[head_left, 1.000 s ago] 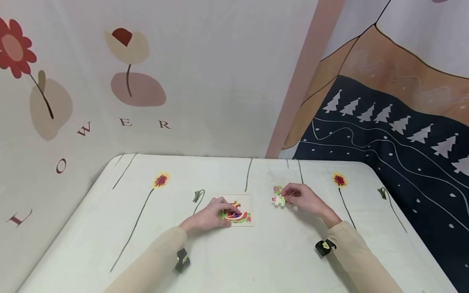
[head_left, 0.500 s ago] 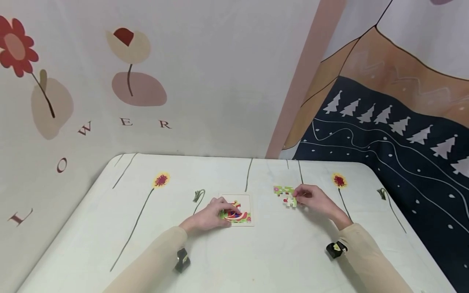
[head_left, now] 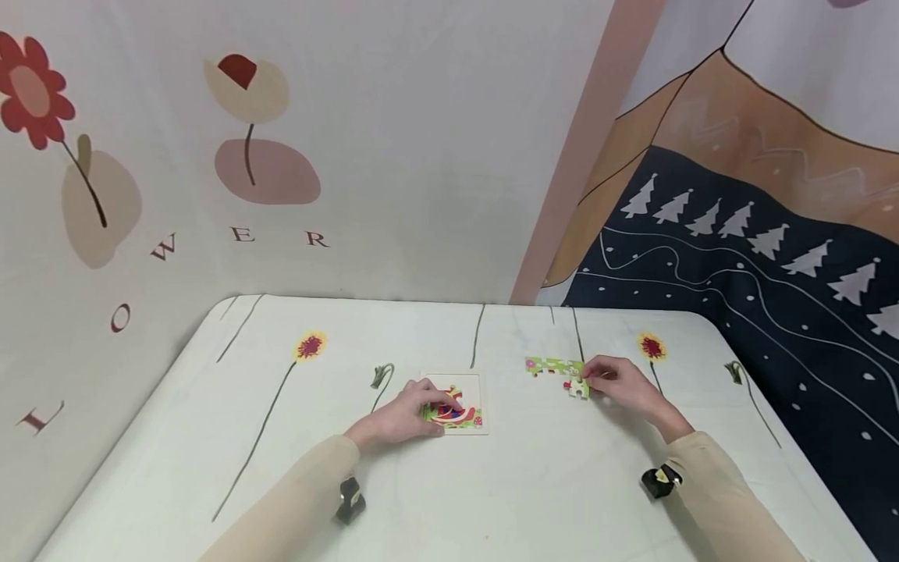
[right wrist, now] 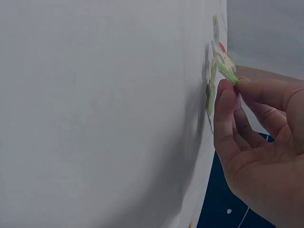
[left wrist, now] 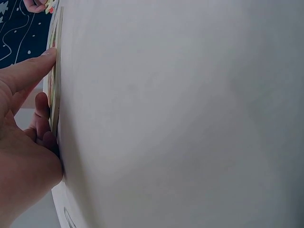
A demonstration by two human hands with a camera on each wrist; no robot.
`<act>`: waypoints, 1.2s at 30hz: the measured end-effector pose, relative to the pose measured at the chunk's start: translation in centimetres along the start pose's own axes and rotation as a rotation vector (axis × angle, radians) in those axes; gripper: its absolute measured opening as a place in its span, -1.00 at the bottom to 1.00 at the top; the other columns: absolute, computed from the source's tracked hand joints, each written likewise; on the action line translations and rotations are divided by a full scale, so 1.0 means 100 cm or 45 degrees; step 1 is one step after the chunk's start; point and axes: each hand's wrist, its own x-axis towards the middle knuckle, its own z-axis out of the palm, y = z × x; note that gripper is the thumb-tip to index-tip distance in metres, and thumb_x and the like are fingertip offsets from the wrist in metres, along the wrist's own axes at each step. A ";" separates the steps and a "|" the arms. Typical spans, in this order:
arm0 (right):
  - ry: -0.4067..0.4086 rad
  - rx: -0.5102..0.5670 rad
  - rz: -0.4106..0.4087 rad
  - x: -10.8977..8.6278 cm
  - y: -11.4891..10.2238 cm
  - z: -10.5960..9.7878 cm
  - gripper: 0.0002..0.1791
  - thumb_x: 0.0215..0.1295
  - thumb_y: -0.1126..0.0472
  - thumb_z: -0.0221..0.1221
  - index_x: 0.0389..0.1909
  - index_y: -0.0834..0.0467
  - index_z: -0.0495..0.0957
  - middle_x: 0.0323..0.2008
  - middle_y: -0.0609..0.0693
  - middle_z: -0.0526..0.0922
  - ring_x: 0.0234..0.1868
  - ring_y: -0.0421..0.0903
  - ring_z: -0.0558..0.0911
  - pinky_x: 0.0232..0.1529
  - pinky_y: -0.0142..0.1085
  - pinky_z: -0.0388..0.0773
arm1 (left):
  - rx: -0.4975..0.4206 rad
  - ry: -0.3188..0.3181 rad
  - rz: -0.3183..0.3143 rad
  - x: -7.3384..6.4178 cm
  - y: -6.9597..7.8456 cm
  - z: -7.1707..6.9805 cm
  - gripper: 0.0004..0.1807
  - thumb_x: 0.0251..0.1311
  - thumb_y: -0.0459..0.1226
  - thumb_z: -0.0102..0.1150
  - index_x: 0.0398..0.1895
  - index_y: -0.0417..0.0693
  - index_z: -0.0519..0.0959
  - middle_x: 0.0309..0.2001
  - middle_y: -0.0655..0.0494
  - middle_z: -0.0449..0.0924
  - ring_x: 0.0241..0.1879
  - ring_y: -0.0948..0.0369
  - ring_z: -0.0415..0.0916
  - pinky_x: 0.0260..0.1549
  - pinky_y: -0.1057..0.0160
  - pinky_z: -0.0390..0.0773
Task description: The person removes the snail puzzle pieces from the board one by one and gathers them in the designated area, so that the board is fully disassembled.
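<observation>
A square puzzle board [head_left: 469, 385], partly filled with a colourful picture, lies mid-table. My left hand [head_left: 403, 410] rests on its left part, forefinger stretched over the picture and thumb by the near edge. In the left wrist view that board [left wrist: 56, 90] shows edge-on under the fingers. To the right, my right hand [head_left: 628, 389] pinches a light green puzzle piece [head_left: 578, 388] with a red spot between thumb and fingers. The held piece [right wrist: 225, 58] is tilted, raised off the table in the right wrist view. Just behind it lies a row of green puzzle pieces [head_left: 551, 365].
A white cloth with printed flowers covers the table [head_left: 421, 499]. Patterned fabric [head_left: 421, 156] stands behind it, and a dark tree-print cloth [head_left: 744, 281] hangs along the right. Black wrist cameras [head_left: 661, 481] sit under both sleeves.
My right hand has moved rightward with the puzzle piece along the green row, uncovering more of that row. My left hand has stayed on the board.
</observation>
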 end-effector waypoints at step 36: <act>0.025 0.011 0.193 0.001 0.015 -0.003 -0.87 0.30 0.39 0.12 -0.22 0.31 0.63 -0.31 0.06 0.62 -0.37 -0.08 0.51 -0.35 -0.28 0.48 | 0.000 0.003 0.004 0.001 0.000 0.001 -0.59 0.09 -0.37 0.34 0.05 0.09 0.63 -0.16 0.13 0.33 -0.11 0.10 0.14 -0.14 0.06 0.23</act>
